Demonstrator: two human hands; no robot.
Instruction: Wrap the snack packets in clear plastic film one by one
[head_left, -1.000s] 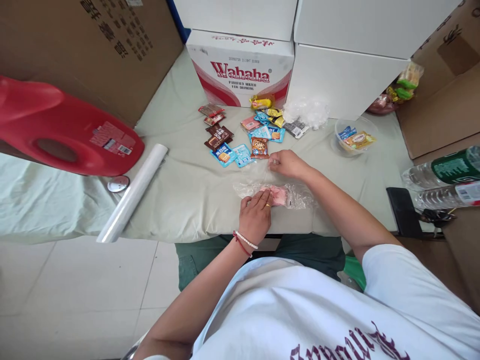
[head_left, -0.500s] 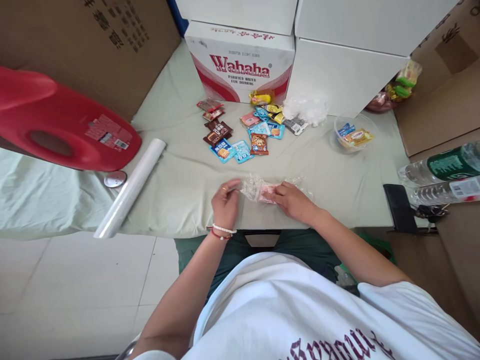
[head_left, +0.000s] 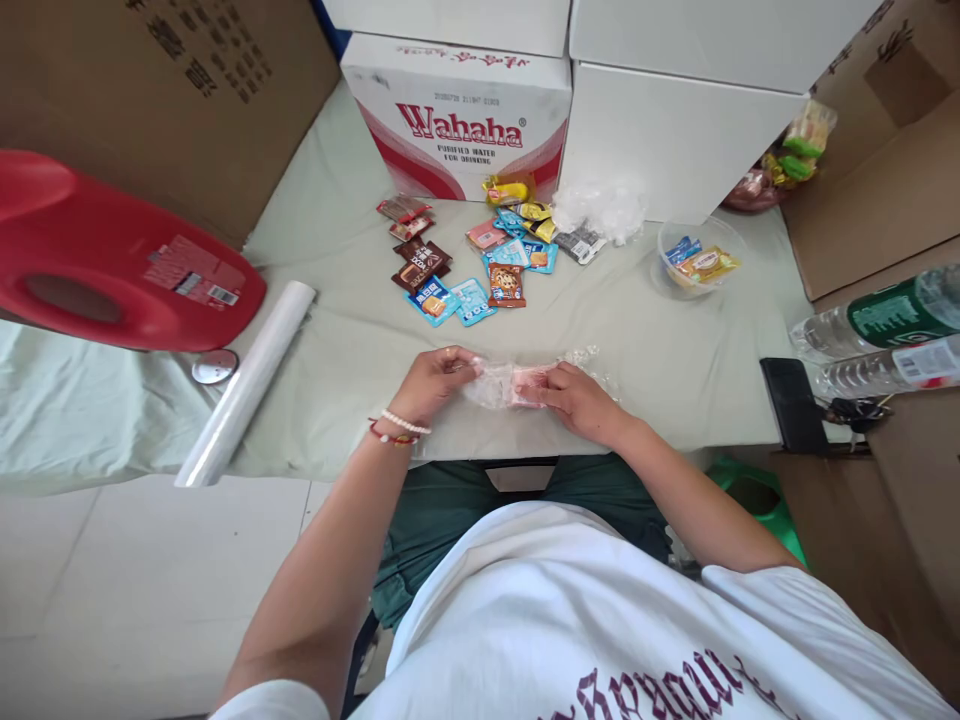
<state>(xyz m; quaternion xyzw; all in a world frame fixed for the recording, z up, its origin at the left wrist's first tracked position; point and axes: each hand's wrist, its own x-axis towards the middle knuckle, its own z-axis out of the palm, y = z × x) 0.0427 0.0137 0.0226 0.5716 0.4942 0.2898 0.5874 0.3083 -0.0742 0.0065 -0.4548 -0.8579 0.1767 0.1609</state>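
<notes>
A small pink snack packet (head_left: 529, 384) lies on the cloth near the table's front edge, partly wrapped in clear plastic film (head_left: 490, 384). My left hand (head_left: 438, 382) pinches the film's left end between thumb and fingers. Over the packet's right side, my right hand (head_left: 579, 400) is closed, its fingertips pressing on the pink packet. More film sticks out past the right fingers. Behind my hands lies a loose group of snack packets, among them a brown cookie packet (head_left: 507, 286) and a blue packet (head_left: 433, 300).
A roll of plastic film (head_left: 247, 385) lies at left beside a red jug (head_left: 112, 260). A Wahaha carton (head_left: 465, 125) stands at the back, with crumpled film (head_left: 600, 208) beside it. At right are a clear tub (head_left: 701, 258), plastic bottles (head_left: 900, 315) and a black phone (head_left: 793, 405).
My left hand has turned and now grips the film's left end, drawn out flatter to the left. My right hand stays on the pink packet. The view has shifted slightly.
</notes>
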